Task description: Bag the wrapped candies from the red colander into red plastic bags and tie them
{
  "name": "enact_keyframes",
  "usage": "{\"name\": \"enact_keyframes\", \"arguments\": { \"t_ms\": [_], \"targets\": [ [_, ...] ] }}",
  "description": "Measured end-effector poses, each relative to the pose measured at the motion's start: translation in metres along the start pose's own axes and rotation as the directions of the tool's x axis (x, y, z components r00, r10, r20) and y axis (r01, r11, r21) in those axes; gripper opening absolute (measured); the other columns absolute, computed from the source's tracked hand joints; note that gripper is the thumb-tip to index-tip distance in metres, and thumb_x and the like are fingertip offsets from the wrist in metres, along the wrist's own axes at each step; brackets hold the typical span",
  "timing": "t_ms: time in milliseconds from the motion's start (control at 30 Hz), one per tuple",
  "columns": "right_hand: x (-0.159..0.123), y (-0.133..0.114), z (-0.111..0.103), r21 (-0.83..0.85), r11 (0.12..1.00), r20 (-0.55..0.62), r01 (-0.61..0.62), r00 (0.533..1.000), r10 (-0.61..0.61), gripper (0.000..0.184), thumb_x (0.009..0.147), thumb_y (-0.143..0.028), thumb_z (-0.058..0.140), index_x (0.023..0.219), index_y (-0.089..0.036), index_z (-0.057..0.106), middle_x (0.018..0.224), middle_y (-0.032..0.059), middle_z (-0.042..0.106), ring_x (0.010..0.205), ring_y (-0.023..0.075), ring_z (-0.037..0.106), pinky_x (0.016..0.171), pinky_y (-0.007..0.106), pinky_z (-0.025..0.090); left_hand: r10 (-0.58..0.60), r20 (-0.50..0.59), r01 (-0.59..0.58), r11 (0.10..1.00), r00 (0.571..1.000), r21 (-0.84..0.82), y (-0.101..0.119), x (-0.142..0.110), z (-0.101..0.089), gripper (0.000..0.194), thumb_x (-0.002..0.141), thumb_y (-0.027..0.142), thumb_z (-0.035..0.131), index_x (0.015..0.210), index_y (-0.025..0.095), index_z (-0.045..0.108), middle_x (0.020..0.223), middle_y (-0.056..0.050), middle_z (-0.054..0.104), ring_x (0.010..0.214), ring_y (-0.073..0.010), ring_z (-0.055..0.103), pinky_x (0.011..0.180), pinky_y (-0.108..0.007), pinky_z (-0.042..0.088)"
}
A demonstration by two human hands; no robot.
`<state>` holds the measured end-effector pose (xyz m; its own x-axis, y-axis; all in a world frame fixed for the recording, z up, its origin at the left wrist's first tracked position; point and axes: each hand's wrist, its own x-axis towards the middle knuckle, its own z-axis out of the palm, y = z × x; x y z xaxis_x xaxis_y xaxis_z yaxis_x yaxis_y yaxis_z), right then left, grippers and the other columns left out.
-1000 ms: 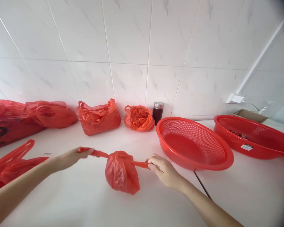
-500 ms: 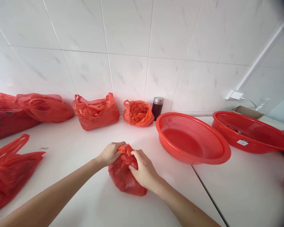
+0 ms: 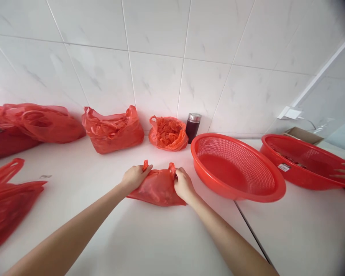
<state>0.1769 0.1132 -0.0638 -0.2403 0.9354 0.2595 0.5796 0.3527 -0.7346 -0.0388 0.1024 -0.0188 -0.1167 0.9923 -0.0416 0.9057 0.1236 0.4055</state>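
A small red plastic bag [image 3: 158, 187] lies flattened on the white counter [image 3: 149, 237] in front of me. My left hand [image 3: 135, 177] pinches its left handle and upper edge. My right hand [image 3: 184, 184] grips the right handle, fingers closed round the plastic. Both handle tips stick up between my fingers. The bag sits between my two hands, just left of a red mesh basket [image 3: 238, 167].
Along the tiled wall lie several red bags [image 3: 112, 130], an open one with red pieces [image 3: 168, 133] and a dark jar with a metal lid [image 3: 192, 126]. A second red basket [image 3: 304, 161] stands at the right, another person's hand [image 3: 343, 174] on its rim. More red bags [image 3: 5, 195] lie at the left.
My hands went from stretching the handles apart, to bunching them at the bag's top, to spreading apart again. The bag now lies flatter and a little farther from me. Another person's hand appeared at right.
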Motion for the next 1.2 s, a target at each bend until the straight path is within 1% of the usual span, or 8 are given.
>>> {"name": "enact_keyframes", "arguments": {
  "t_ms": [167,333,633,800,900,1000,1067,1200],
  "targets": [
    [0.012,0.001,0.002,-0.126,0.992,0.002,-0.022,1.000,0.023,0.031,0.074,0.000,0.044,0.093,-0.020,0.059,0.092,0.0056,0.058,0.083,0.0203,0.056,0.068,0.029,0.038,-0.005,0.047,0.000,0.994,0.999,0.111,0.002,0.024,0.003,0.039,0.093,0.050,0.049,0.097,0.015,0.065,0.094,-0.007,0.068,0.084,-0.0181,0.064,0.080,-0.039,0.051],
    [0.011,0.005,0.003,-0.132,0.991,-0.022,-0.016,1.000,0.014,0.030,0.077,-0.003,0.043,0.097,-0.021,0.057,0.094,0.0053,0.059,0.082,0.0208,0.055,0.068,0.029,0.038,0.008,0.068,-0.018,0.988,0.998,0.152,0.004,0.033,0.007,0.033,0.093,0.044,0.052,0.101,0.015,0.064,0.099,-0.007,0.067,0.087,-0.0185,0.064,0.082,-0.040,0.051],
    [0.007,0.010,-0.006,0.063,0.998,-0.042,0.033,0.999,-0.030,0.020,0.071,-0.005,0.039,0.079,-0.022,0.047,0.085,0.0023,0.052,0.078,0.0185,0.052,0.073,0.029,0.042,-0.016,-0.005,0.017,1.000,1.000,0.020,-0.003,0.013,0.003,0.059,0.089,0.065,0.029,0.062,0.022,0.058,0.072,-0.011,0.069,0.071,-0.0267,0.064,0.065,-0.034,0.044],
    [0.007,0.008,-0.009,0.207,0.978,-0.004,0.008,1.000,-0.007,0.013,0.072,-0.010,0.040,0.074,-0.022,0.042,0.081,0.0010,0.052,0.076,0.0178,0.051,0.073,0.030,0.043,-0.048,0.017,0.049,0.990,0.999,-0.129,-0.015,0.000,-0.010,0.064,0.087,0.069,0.025,0.057,0.022,0.054,0.065,-0.008,0.067,0.066,-0.0262,0.064,0.064,-0.033,0.046],
    [0.008,0.010,-0.011,0.285,0.957,0.002,-0.043,0.999,0.045,0.009,0.075,-0.014,0.040,0.072,-0.023,0.039,0.077,-0.0005,0.053,0.075,0.0174,0.052,0.073,0.030,0.043,-0.004,0.037,0.012,0.975,0.999,-0.224,-0.013,-0.007,-0.017,0.063,0.090,0.065,0.021,0.071,0.022,0.063,0.075,-0.005,0.071,0.073,-0.0236,0.066,0.070,-0.032,0.049],
    [0.008,0.007,-0.012,0.350,0.931,0.012,-0.104,0.994,0.106,0.004,0.079,-0.020,0.040,0.077,-0.023,0.040,0.076,-0.0017,0.054,0.072,0.0168,0.053,0.069,0.029,0.045,0.067,0.002,-0.064,0.958,0.998,-0.281,-0.001,-0.015,-0.019,0.055,0.093,0.059,0.021,0.103,0.029,0.066,0.111,0.000,0.070,0.099,-0.0218,0.064,0.087,-0.031,0.046],
    [0.005,0.001,-0.011,0.375,0.917,0.012,-0.135,0.990,0.141,0.003,0.083,-0.026,0.042,0.081,-0.024,0.040,0.078,-0.0019,0.056,0.072,0.0171,0.054,0.067,0.029,0.045,0.115,-0.010,-0.113,0.947,0.993,-0.299,0.010,-0.018,-0.017,0.051,0.095,0.055,0.020,0.111,0.032,0.062,0.119,0.002,0.067,0.105,-0.0199,0.062,0.091,-0.030,0.045],
    [-0.003,-0.014,-0.006,0.310,0.936,0.052,-0.167,0.986,0.159,0.021,0.077,-0.033,0.060,0.087,-0.025,0.043,0.081,-0.0023,0.059,0.073,0.0186,0.058,0.067,0.031,0.046,0.169,0.014,-0.159,0.953,0.986,-0.259,0.027,-0.021,-0.008,0.044,0.096,0.049,0.023,0.088,0.027,0.059,0.084,0.000,0.070,0.078,-0.0201,0.064,0.075,-0.030,0.047]
  ]
}}
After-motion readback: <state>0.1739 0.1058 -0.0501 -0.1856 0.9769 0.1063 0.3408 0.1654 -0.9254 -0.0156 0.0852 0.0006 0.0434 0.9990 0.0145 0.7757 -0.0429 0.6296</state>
